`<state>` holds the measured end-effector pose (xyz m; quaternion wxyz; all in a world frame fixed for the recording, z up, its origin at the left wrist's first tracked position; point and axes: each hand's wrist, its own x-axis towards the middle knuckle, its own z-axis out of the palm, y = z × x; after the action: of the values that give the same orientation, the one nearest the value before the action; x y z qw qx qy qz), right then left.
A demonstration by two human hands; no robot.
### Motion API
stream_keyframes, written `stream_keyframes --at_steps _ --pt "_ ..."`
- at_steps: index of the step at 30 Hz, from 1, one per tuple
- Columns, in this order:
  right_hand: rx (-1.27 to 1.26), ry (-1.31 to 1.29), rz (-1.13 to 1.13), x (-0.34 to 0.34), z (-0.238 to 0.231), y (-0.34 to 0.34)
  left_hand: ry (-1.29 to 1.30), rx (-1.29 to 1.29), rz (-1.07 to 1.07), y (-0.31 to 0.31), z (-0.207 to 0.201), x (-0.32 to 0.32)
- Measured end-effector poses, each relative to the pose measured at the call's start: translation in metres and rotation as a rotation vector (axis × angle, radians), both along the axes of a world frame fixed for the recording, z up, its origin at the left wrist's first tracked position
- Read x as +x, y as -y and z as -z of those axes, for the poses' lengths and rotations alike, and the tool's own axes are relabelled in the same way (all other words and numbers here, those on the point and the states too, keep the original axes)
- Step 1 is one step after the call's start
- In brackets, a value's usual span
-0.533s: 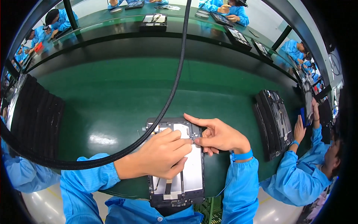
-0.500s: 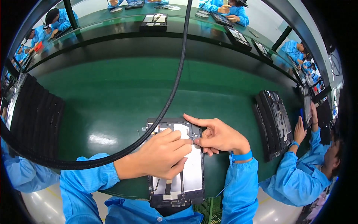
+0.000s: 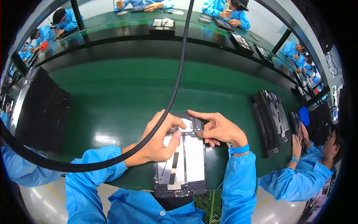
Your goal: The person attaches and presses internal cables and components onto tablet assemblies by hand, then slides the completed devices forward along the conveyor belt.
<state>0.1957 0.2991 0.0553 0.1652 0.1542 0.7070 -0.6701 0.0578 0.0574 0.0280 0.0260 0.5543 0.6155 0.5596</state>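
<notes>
A flat black-framed panel with white sheets and a dark strip on its back lies on the green table, its near end over the front edge. My left hand rests on the panel's upper left, thumb pressed on the white sheet. My right hand touches the upper right edge, index finger stretched left across the top, other fingers curled at the frame. Both sleeves are blue; a blue band circles my right wrist.
A thick black cable hangs across the view in front of my left hand. Stacks of black panels stand at left and right. A person in blue works at right; others sit along the far bench.
My left hand has shifted slightly up on the panel, its thumb now pressing the white sheet. My right hand stays at the upper right edge.
</notes>
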Motion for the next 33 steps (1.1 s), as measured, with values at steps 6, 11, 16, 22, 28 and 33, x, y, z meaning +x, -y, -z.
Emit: stream_keyframes --at_steps 6,11,16,22,28,33 --pt "-0.007 -0.032 -0.02 0.004 0.002 -0.006 -0.147 -0.178 -0.326 0.037 0.008 -0.035" --pt "0.023 -0.039 -0.013 0.003 -0.002 0.0 0.161 -0.495 -0.288 0.051 0.009 -0.036" --pt "-0.007 0.005 -0.07 0.004 -0.004 0.0 0.379 -0.495 -0.141 0.044 0.005 -0.045" --pt "0.141 -0.001 -0.037 0.001 -0.013 0.012 0.757 -0.594 -0.02 0.048 0.001 -0.055" --pt "0.418 -0.597 0.281 -0.006 0.007 0.06 0.544 -0.239 -0.021 0.054 0.009 -0.039" --pt "0.561 -0.669 -0.09 -0.015 -0.014 0.125 0.198 0.22 0.001 0.059 0.007 -0.015"
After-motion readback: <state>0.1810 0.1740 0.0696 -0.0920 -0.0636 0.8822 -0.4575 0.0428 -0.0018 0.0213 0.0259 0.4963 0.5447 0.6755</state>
